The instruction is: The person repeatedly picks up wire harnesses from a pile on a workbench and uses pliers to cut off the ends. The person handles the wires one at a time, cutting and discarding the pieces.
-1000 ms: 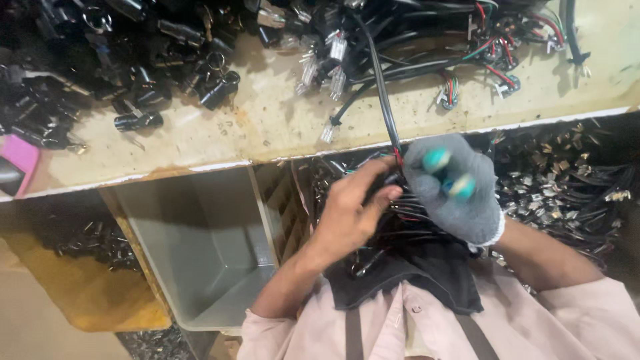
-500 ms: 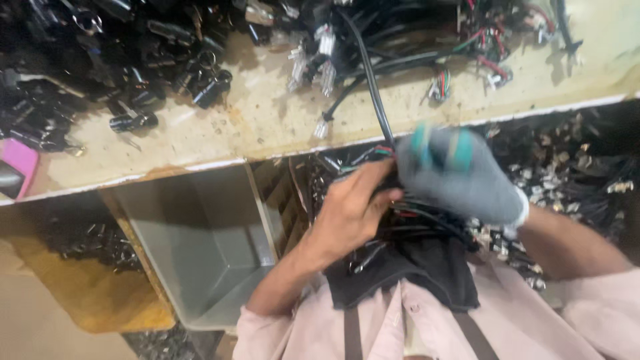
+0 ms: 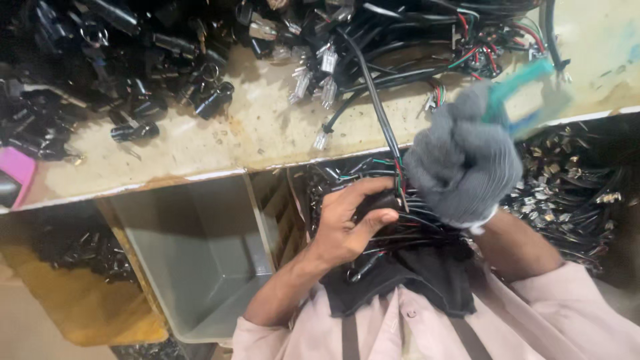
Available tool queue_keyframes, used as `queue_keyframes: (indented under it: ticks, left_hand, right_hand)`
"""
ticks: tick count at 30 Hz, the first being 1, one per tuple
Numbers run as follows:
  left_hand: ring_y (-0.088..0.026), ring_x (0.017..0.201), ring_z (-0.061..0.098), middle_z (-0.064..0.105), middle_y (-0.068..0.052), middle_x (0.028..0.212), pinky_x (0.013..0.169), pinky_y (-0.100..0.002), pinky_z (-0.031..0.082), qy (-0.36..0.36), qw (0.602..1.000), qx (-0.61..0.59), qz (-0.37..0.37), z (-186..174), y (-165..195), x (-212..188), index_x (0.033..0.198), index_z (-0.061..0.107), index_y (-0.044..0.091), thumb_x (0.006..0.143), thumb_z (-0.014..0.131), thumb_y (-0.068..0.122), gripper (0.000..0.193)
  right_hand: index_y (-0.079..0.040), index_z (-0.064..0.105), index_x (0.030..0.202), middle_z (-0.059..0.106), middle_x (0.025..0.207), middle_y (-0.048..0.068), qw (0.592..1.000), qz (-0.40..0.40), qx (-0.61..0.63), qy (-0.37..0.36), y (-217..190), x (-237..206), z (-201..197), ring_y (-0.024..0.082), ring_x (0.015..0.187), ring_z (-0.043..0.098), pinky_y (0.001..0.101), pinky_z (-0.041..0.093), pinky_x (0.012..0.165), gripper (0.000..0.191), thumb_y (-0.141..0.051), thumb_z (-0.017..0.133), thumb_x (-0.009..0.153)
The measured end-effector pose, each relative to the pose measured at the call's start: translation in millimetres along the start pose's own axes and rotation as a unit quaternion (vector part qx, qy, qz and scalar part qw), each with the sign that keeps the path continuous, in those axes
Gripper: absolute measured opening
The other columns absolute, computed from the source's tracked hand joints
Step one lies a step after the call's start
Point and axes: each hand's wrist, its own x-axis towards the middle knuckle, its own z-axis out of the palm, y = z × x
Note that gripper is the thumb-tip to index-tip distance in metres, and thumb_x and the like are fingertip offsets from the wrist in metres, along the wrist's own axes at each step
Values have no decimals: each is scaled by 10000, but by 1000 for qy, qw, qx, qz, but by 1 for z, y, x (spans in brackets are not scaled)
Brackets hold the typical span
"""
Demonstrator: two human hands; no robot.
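Fingers first: your left hand [image 3: 350,223] is bare, and its fingertips [image 3: 385,217] are curled tight around a small black connector body [image 3: 380,200], thumb pressing it from one side, the others wrapped over the top. Out of that piece comes a black cable [image 3: 373,100] with red and green wires [image 3: 398,175] showing at the end, and it runs up and away across the bench edge into the tangle beyond. Your right hand [image 3: 463,163], in a grey knit glove, is balled into a closed fist just beside the cable, clamped on a teal-handled tool [image 3: 517,90]; the tool is blurred, so what kind it is I can't quite make out. Both hands are close together, over a heap of black wiring [image 3: 413,233] resting in front of your chest above a dark cloth [image 3: 427,277]. Moving outward: to your left sits a grey plastic bin [image 3: 193,260], and further left a yellow tray [image 3: 80,300] with dark parts in it. To your right, a pile of small metal-tipped pieces [image 3: 573,193] fills the space under the bench edge. Up top, the worn beige workbench [image 3: 260,127] carries black cylindrical parts [image 3: 133,100] on the left and wire harnesses [image 3: 427,40] with clear plugs in the middle and right. At the far left edge, a pink object [image 3: 15,170] pokes into view.
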Motion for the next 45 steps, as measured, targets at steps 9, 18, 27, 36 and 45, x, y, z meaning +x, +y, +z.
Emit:
queue_keyframes:
  ticks: [9, 18, 27, 36, 45]
  left_hand:
    - [-310, 845, 696, 659, -155, 1012, 705, -414, 555, -247, 835, 487, 74, 10, 45, 2, 1265, 620, 13, 868, 712, 302, 500]
    - [-416, 1556, 320, 359, -236, 1575, 1270, -619, 270, 281, 566, 775, -20, -149, -38, 31, 1273, 597, 14, 1060, 666, 165, 270]
    - [-457, 1522, 227, 347, -285, 1570, 1254, -633, 168, 228, 680, 697, 14, -195, -54, 5, 1285, 617, 35, 938, 809, 128, 408]
    - [-157, 937, 651, 677, -102, 1092, 874, -313, 555, 86, 987, -121, -62, -58, -30, -10, 1367, 637, 67, 1035, 659, 218, 366]
    - [-256, 1110, 758, 731, -139, 1202, 951, -328, 583, -37, 995, 96, 14, -13, -4, 16, 1309, 601, 30, 1060, 641, 244, 331]
  right_hand:
    - [21, 621, 1023, 647, 846, 72, 937, -180, -296, -46, -44, 101, 5, 164, 714, 634, 280, 466, 644, 134, -84, 606, 1104]
    - [-109, 641, 1004, 654, 888, 104, 674, -178, -714, -66, 16, 29, -38, 316, 866, 669, 437, 511, 696, 216, -212, 829, 976]
    - [-43, 628, 1195, 670, 966, 133, 719, -198, -663, -63, 8, 21, -38, 317, 873, 683, 446, 553, 763, 358, -51, 785, 874]
    - [-88, 524, 857, 656, 1006, 126, 941, -114, -320, -10, 11, 0, -52, 267, 773, 620, 346, 521, 705, 311, -114, 758, 1059]
    - [-72, 702, 977, 678, 936, 58, 805, -307, -394, -321, -9, -4, -34, 259, 756, 664, 389, 515, 631, 194, -188, 720, 823]
